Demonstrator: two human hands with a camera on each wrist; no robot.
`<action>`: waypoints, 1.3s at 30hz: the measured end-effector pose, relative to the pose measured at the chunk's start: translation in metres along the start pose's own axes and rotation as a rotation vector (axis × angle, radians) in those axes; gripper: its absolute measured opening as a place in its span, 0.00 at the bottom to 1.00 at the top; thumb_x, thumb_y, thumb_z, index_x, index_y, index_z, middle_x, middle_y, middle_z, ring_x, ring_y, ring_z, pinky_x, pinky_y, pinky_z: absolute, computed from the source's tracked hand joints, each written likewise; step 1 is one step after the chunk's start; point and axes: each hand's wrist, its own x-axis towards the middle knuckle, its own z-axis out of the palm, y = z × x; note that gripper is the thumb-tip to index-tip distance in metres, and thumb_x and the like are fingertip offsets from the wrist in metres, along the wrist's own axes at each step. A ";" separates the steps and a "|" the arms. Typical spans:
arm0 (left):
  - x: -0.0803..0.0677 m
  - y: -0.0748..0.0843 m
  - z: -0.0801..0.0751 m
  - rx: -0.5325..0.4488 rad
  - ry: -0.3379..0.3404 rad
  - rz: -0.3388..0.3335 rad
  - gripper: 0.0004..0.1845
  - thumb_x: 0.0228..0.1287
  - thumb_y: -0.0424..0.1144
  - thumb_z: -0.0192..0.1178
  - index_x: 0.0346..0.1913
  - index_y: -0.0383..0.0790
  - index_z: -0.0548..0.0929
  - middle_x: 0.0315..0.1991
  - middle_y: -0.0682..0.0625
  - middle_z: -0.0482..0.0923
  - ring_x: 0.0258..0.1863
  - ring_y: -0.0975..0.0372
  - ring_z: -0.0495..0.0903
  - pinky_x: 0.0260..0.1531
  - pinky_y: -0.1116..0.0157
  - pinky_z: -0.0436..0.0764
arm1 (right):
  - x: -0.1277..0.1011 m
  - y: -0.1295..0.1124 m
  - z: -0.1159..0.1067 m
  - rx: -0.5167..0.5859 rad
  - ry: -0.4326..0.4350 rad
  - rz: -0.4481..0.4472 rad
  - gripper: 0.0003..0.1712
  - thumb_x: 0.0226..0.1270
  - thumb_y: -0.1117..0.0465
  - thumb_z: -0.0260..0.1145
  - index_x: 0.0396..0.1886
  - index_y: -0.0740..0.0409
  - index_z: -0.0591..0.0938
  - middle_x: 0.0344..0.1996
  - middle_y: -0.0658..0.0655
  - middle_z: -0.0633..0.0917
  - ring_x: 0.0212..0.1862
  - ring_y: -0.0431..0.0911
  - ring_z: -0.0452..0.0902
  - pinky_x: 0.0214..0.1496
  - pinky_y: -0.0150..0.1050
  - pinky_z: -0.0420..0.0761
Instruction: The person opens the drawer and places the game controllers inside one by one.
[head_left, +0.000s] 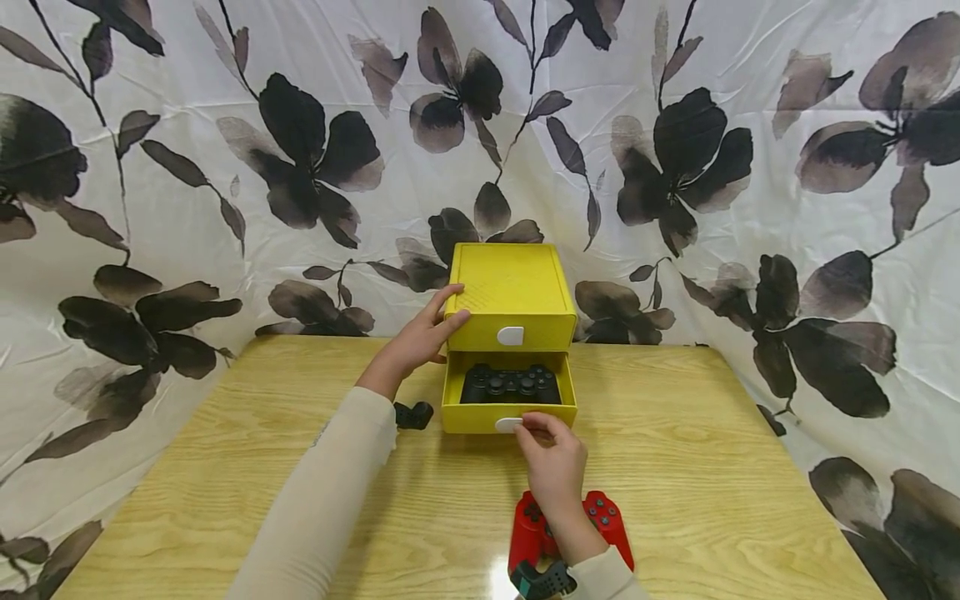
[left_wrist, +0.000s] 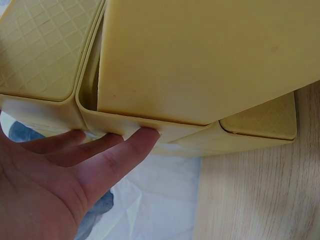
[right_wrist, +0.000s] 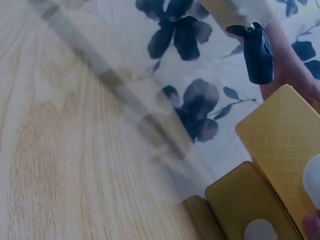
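A yellow two-drawer box (head_left: 510, 287) stands at the back middle of the wooden table (head_left: 712, 467). Its lower drawer (head_left: 468, 417) is pulled out, and a black game controller (head_left: 510, 385) lies inside. My left hand (head_left: 420, 340) rests against the box's upper left corner; in the left wrist view its straight fingers (left_wrist: 105, 155) press on the box's side wall (left_wrist: 200, 60). My right hand (head_left: 551, 454) pinches the white handle (head_left: 506, 424) on the lower drawer's front. The upper drawer, with its own white handle (head_left: 510, 336), is closed.
A red game controller (head_left: 603, 517) lies on the table near the front edge, partly under my right wrist. A floral cloth (head_left: 225, 167) hangs behind and beside the table. Bare wood lies left and right of the box (right_wrist: 280, 145).
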 end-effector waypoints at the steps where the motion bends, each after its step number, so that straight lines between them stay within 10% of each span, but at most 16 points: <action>1: 0.000 0.000 0.000 -0.002 -0.001 0.002 0.35 0.59 0.73 0.50 0.68 0.83 0.51 0.75 0.42 0.54 0.69 0.43 0.66 0.49 0.39 0.78 | 0.000 0.000 0.000 -0.001 0.003 0.005 0.07 0.53 0.66 0.75 0.34 0.58 0.87 0.31 0.56 0.89 0.33 0.42 0.85 0.37 0.27 0.83; 39: -0.004 0.003 0.001 -0.018 -0.012 -0.005 0.34 0.61 0.70 0.51 0.69 0.81 0.51 0.75 0.42 0.54 0.68 0.43 0.66 0.49 0.38 0.78 | 0.017 -0.005 0.003 0.000 -0.043 0.122 0.07 0.56 0.64 0.74 0.35 0.56 0.87 0.32 0.56 0.88 0.36 0.44 0.83 0.38 0.27 0.82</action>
